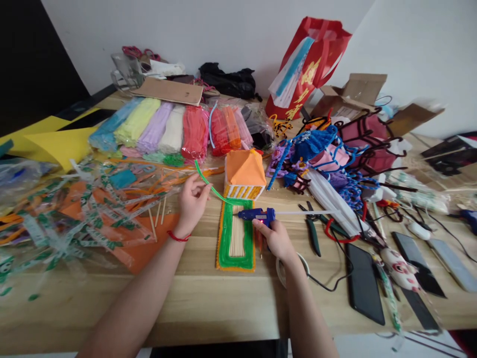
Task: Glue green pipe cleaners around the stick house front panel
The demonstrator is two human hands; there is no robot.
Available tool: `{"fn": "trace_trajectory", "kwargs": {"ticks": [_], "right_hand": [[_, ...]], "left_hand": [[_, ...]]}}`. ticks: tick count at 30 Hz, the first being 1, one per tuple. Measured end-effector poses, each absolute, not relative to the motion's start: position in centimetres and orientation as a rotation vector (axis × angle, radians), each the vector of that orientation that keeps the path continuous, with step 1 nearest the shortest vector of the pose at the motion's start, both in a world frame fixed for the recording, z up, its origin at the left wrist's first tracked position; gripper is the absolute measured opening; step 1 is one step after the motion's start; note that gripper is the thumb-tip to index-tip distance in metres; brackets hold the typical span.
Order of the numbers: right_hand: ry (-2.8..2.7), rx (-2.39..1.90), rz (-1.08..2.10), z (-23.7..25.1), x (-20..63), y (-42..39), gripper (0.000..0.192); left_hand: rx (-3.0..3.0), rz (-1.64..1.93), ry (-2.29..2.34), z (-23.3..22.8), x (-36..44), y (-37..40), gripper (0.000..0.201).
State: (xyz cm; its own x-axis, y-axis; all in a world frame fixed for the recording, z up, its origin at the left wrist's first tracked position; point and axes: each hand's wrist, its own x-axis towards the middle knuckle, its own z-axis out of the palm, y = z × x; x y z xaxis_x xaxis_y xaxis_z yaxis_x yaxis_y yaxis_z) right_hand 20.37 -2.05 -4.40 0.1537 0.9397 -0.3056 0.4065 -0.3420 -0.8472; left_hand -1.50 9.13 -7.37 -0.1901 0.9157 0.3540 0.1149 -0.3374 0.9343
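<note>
Both bare forearms extend forward over the table. Left hand (193,201), red cord at wrist, fingers pinched closed. Right hand (275,237) curled in a closed grip, knuckles up.

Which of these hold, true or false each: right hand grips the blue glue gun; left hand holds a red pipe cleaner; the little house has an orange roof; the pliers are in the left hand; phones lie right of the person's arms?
1. The right hand grips the blue glue gun: true.
2. The left hand holds a red pipe cleaner: false. It holds a green pipe cleaner.
3. The little house has an orange roof: true.
4. The pliers are in the left hand: false. They lie on the table, right of the glue gun, untouched.
5. Phones lie right of the arms: true, for example the dark phone.
</note>
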Motion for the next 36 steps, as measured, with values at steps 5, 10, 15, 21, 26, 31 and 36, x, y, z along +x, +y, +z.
{"fn": "trace_trajectory", "kwargs": {"ticks": [5,10,15,21,26,31,36], "right_hand": [[-1.266,-1.902,1.141,-4.2,20.4,-2.6,0.044],[-1.265,-1.883,1.157,-4.2,20.3,-3.2,0.043],[-1.265,-1.877,1.148,-4.1,20.3,-3.8,0.043],[-1.293,-1.890,1.129,-3.9,20.1,-4.9,0.046],[-1.334,-1.881,1.121,-3.4,20.0,-5.6,0.042],[-1.369,-1.846,1.132,-3.1,20.1,-6.1,0.038],[-1.381,-1.889,1.199,-2.9,20.3,-6.9,0.040]], "left_hand": [[1.424,1.603,1.216,-7.5,-1.4,9.2,0.043],[1.415,1.601,1.214,-7.5,-1.4,9.3,0.043],[1.411,1.600,1.213,-7.8,-1.4,9.3,0.046],[1.425,1.587,1.230,-7.7,-1.3,9.3,0.047],[1.405,1.595,1.218,-7.4,-1.2,9.2,0.045],[1.398,1.581,1.238,-7.1,-1.2,9.1,0.044],[1.405,1.591,1.229,-7.2,-1.2,9.1,0.043]]}}
